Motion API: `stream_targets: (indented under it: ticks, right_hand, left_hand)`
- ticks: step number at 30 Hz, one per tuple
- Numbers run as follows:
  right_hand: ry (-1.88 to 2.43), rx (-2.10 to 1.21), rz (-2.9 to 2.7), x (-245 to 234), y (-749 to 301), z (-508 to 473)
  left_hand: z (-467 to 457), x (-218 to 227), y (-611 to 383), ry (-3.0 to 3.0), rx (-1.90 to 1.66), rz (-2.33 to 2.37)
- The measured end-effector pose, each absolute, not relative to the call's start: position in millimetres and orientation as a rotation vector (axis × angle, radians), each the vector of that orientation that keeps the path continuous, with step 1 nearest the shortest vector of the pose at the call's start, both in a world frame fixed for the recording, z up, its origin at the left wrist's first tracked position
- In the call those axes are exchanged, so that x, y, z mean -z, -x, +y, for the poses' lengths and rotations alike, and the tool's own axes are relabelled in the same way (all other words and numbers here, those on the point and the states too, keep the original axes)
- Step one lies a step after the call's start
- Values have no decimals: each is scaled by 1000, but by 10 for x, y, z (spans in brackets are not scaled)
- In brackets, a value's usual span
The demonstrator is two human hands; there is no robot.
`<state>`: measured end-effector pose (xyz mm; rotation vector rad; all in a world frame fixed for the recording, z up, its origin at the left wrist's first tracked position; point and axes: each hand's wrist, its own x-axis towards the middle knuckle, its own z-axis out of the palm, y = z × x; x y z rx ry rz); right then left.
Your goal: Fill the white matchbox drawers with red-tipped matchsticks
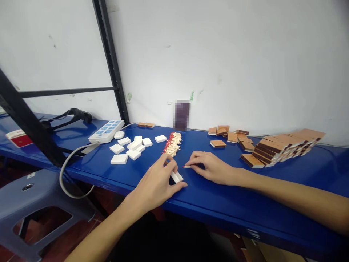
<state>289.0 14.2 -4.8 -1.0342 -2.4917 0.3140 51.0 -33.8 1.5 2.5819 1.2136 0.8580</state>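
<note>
Near the front edge of the blue table, my left hand [160, 176] grips a small white matchbox tray [177, 177] between thumb and fingers; part of the tray is hidden by the fingers. To its right, my right hand [208, 166] pinches a matchstick [187, 167], its red head pointing left toward the tray. Just beyond both hands lies a pile of red-headed matches [173, 145]. Several loose white matchbox trays [134, 145] are scattered at the left. Brown matchbox sleeves [231, 137] lie loosely behind my right hand.
Stacked brown matchboxes [283, 145] stand at the right of the blue table [218, 202]. A white power strip [107, 131] with a cable, a black metal shelf post [110, 54] and a grey stool [40, 203] are on the left. A pixelated dark object [182, 115] leans against the wall.
</note>
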Motion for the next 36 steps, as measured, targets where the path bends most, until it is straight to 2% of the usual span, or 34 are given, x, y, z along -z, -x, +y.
stream_targets:
  ticks: [4,10,20,29,36]
  right_hand:
    - [1033,-370,-2320,119,-2949,43]
    - [1093,-255,-2232,139,-2907,23]
    - [1218,-426,-2389,14,-2902,-24]
    - [1256,-374,-2419,24,-2835,3]
    - [1258,-491,-2441,-32,-2882,41]
  left_hand:
    - [-236,-83,-636,-2705,-726,1287]
    - [-243,-133,-492,-2654,-818,1234]
    - [-47,-222,-243,-2631,-322,1109]
    - [24,-238,-165,-2543,-349,986]
    - [49,-217,-194,-2502,-360,1055]
